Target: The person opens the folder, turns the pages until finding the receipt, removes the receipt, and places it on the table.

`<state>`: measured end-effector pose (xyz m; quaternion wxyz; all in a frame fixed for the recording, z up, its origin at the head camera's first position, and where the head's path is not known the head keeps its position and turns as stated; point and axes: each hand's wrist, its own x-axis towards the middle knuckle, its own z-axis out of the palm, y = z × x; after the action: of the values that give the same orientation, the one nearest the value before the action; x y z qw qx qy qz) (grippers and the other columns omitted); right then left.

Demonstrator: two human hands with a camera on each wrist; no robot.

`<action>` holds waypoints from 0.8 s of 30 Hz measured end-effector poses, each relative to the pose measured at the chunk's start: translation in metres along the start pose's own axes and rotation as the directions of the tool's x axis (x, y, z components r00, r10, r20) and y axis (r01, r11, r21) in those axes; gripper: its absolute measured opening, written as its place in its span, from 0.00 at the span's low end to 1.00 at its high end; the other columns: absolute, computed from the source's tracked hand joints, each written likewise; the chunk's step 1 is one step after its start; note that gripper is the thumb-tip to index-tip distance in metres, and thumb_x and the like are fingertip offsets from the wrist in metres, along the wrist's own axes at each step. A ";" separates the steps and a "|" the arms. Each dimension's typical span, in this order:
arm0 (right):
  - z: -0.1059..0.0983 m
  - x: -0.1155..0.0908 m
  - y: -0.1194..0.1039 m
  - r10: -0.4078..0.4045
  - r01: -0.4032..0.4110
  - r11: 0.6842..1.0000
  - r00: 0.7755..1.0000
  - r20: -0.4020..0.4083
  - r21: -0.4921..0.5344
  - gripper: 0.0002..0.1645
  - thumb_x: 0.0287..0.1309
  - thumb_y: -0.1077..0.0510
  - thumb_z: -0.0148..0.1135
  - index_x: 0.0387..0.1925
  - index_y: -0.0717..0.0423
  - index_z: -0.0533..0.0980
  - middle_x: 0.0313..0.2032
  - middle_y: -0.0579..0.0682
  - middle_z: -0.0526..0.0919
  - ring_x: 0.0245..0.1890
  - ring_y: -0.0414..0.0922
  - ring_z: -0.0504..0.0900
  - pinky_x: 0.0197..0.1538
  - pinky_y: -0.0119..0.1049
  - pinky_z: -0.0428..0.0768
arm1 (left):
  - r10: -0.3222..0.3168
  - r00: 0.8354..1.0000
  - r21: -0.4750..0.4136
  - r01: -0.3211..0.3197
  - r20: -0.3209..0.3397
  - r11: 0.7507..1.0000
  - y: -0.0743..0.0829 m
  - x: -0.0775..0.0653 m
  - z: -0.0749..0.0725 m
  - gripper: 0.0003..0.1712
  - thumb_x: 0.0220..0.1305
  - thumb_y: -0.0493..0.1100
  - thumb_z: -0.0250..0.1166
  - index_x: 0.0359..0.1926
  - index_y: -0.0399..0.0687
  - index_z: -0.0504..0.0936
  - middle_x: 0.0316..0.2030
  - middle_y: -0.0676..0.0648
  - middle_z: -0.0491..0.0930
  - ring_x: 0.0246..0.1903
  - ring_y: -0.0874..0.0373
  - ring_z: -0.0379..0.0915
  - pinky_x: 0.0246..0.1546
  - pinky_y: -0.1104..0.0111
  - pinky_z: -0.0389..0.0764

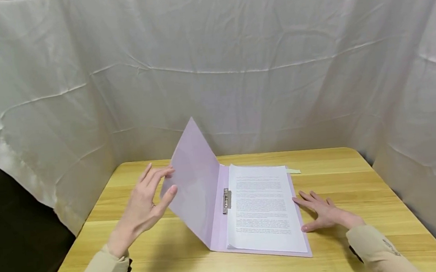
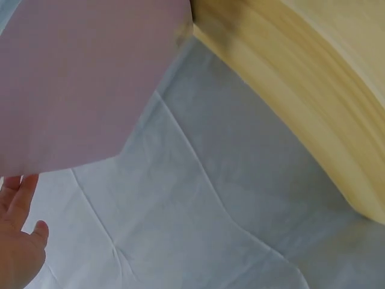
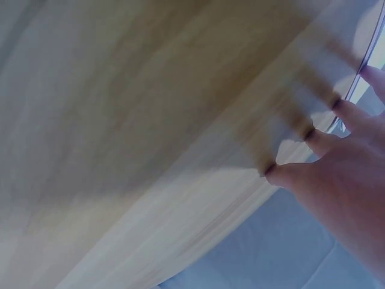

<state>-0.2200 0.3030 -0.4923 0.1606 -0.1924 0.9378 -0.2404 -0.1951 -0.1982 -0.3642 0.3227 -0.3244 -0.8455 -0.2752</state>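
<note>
A pale purple folder (image 1: 308,250) lies with its back cover flat, while its front cover (image 1: 192,178) stands tilted up on the left. Inside is a stack of printed sheets (image 1: 263,209), beside a metal clip (image 1: 226,200) on the spine side. My left hand (image 1: 142,208) is at the raised cover's outer edge, fingertips touching it and thumb held apart; the left wrist view also shows this hand (image 2: 21,241) at the cover's edge (image 2: 78,120). Fingers spread, my right hand (image 1: 323,211) rests on the table with its fingertips along the folder's right edge.
A wooden table (image 1: 366,182) with rounded far corners carries the folder. A pale tab (image 1: 293,171) sticks out at the folder's upper right. Grey-white cloth (image 1: 234,63) hangs behind and at both sides; a black area (image 1: 9,237) shows at far left.
</note>
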 end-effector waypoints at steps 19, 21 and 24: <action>0.001 0.006 -0.009 -0.058 0.059 0.998 0.994 -0.096 0.010 0.53 0.55 0.43 0.73 0.71 0.68 0.63 0.73 0.76 0.56 0.72 0.80 0.50 0.68 0.80 0.51 | -0.220 0.933 0.511 0.046 0.286 0.858 -0.003 -0.013 0.018 0.29 0.62 0.49 0.68 0.62 0.42 0.78 0.47 0.41 0.88 0.39 0.44 0.87 0.68 0.46 0.70; 0.002 0.008 -0.011 -0.054 0.057 0.998 0.992 -0.113 0.020 0.52 0.56 0.43 0.72 0.71 0.69 0.62 0.73 0.76 0.57 0.72 0.79 0.52 0.69 0.77 0.54 | -0.265 0.906 0.490 0.076 0.330 0.868 -0.005 -0.015 0.025 0.30 0.63 0.49 0.68 0.63 0.43 0.76 0.50 0.40 0.87 0.44 0.43 0.86 0.67 0.45 0.71; 0.003 0.012 -0.015 -0.037 0.042 0.999 0.990 -0.138 0.034 0.51 0.57 0.44 0.71 0.70 0.71 0.62 0.71 0.76 0.59 0.71 0.76 0.57 0.70 0.73 0.58 | -0.359 0.829 0.438 0.157 0.428 0.885 -0.008 -0.017 0.038 0.33 0.66 0.51 0.65 0.68 0.42 0.72 0.58 0.38 0.82 0.55 0.42 0.82 0.66 0.43 0.71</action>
<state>-0.2247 0.2844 -0.4895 0.0945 -0.1912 0.9379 -0.2735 -0.2049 -0.1838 -0.4024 0.1099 -0.1948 -0.9732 -0.0531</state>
